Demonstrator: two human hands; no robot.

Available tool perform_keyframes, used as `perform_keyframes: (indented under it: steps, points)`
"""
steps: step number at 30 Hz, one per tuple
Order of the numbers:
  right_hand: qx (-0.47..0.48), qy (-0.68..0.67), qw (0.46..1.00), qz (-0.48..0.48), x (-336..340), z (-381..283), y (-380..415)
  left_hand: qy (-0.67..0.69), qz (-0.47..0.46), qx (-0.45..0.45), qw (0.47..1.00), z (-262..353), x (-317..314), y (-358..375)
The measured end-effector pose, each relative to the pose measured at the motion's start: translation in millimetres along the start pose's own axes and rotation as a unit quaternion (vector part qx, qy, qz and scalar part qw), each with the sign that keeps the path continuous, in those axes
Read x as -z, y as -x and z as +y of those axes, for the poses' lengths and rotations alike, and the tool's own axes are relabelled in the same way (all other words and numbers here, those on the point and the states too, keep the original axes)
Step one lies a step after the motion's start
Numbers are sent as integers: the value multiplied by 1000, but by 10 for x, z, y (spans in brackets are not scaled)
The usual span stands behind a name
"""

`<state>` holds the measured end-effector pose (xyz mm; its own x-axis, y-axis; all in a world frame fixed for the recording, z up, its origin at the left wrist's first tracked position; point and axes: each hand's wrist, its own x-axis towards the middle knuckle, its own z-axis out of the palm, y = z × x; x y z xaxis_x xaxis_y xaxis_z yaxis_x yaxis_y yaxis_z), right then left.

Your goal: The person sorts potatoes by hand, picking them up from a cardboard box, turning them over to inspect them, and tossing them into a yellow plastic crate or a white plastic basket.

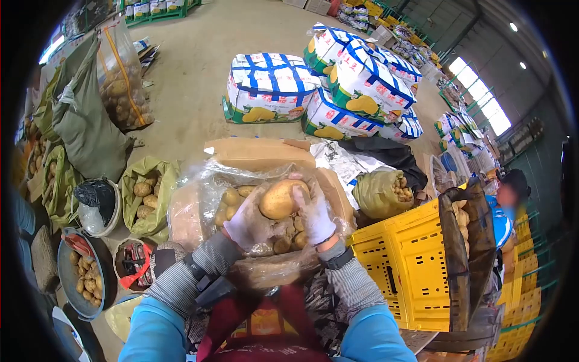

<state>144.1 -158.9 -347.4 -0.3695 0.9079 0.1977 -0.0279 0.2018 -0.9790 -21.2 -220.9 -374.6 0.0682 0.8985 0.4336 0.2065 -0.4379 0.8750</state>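
A large pale potato (280, 200) is held up between my two gloved hands, over a cardboard box (259, 154) lined with clear plastic. My left hand (248, 223) grips it from the left, fingers curled along its side. On the other side my right hand (314, 217) closes round its right end. Both gloves are white and soiled. Below them, several potatoes (229, 198) lie inside the plastic liner (208, 187). The hands hide part of the box's contents.
A yellow crate (401, 259) stands at right, with a person (503, 205) beyond it. Left are a green sack of potatoes (148, 196), a white bucket (99, 208) and a blue basin (84, 274). Packed potato bags (271, 90) sit ahead.
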Motion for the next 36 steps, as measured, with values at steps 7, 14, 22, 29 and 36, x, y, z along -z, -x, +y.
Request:
perform_keyframes:
  steps: [7,14,22,29,36]
  points:
    - [118,84,989,-42,169,617,-144,485,78,278,826,146,161,-157]
    - [-91,-264,958,-73,-99,73,-158,332,97,205,916,158,362,-260]
    - [-131,-267,949,-108,4,116,-149,361,53,193,911,162,362,-295]
    - [166,257,950,-67,-22,-8,-55,451,42,343,823,142,347,-209]
    - [-210,-302,928,-53,44,140,-127,373,54,260,889,132,353,-207]
